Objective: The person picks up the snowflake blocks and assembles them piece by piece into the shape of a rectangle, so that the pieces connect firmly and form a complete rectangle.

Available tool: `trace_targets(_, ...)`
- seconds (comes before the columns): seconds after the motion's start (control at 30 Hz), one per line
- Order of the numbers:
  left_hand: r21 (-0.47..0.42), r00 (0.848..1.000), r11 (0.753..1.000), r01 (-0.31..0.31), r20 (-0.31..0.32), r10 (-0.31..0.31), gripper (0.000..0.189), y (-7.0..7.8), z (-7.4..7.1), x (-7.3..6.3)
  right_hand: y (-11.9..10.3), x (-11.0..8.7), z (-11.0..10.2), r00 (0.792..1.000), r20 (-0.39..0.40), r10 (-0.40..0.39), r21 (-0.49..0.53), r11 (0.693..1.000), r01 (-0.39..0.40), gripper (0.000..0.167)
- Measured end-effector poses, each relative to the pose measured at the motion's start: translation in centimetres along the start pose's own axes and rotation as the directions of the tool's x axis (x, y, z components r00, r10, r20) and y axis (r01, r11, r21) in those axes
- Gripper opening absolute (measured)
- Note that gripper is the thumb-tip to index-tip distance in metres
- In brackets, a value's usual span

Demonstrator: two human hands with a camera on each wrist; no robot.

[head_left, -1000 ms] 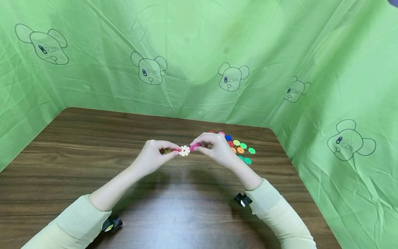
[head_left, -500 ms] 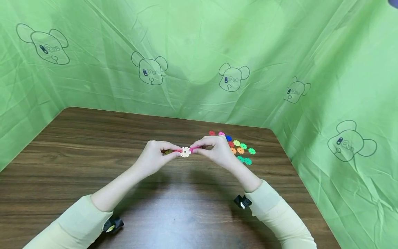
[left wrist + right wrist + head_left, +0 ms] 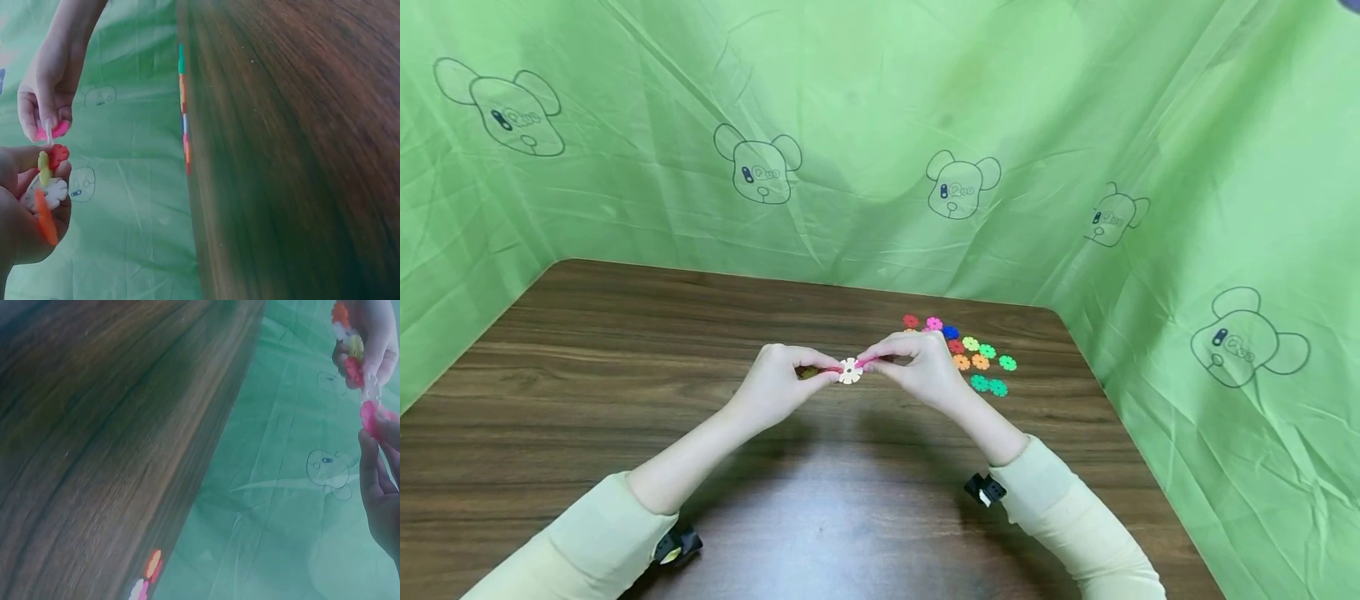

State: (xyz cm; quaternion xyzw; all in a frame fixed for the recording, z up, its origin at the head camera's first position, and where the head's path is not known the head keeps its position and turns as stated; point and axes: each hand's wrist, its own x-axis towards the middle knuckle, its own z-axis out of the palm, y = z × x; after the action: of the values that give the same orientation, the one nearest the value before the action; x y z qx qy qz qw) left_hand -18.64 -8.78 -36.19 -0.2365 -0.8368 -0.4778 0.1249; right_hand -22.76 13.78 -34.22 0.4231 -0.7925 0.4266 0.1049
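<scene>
My left hand (image 3: 775,387) pinches a chain of toothed plastic discs, its fingertips on the red disc (image 3: 60,154). Behind that one, along the palm, follow a yellow disc (image 3: 44,167), a white disc (image 3: 56,191) and an orange disc (image 3: 45,219). At the chain's front end, another white disc (image 3: 850,372) faces up between both hands. A pink disc (image 3: 367,417) is pinched between thumb and fingers of my right hand (image 3: 925,367), its edge right at the white disc's rim. Both hands are raised above the table in the wrist views.
Several loose discs in green, orange, yellow, blue, pink and red lie on the wooden table (image 3: 625,350) beyond my right hand, among them a green disc (image 3: 1007,363) and a blue disc (image 3: 951,332). A green curtain (image 3: 865,100) stands around the table's back and sides.
My left hand has shifted a little to the right and nearer, bringing the chain along. The pink disc has come down and left, closer against the white disc.
</scene>
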Motion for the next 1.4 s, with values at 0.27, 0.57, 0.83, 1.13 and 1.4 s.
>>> trace_targets(0.27,-0.180,0.966,0.960,0.216,0.183,-0.183,0.012,-0.2,-0.6,0.4,0.8,0.5,-0.3,0.999,0.048,-0.008,0.027,1.000,0.007,0.010)
trace_targets(0.57,-0.178,0.947,0.945,0.276,0.216,-0.236,0.014,-0.3,-1.1,0.4,1.6,0.3,-1.7,0.997,0.073,0.007,-0.030,1.000,-0.005,0.031)
trace_targets(0.83,-0.124,0.938,0.941,0.316,0.192,-0.289,0.014,-0.4,-1.9,0.2,4.1,-1.3,-5.4,0.990,0.080,0.117,-0.175,0.979,-0.102,0.029)
trace_targets(1.13,-0.140,0.930,0.930,0.341,0.193,-0.312,0.014,-0.4,-2.6,0.0,8.7,-4.1,-8.6,0.948,0.164,0.273,-0.305,0.928,-0.215,0.031)
trace_targets(1.4,-0.140,0.932,0.931,0.337,0.191,-0.309,0.016,-0.5,-2.8,-0.1,12.6,-6.6,-10.3,0.900,0.232,0.368,-0.349,0.895,-0.276,0.030)
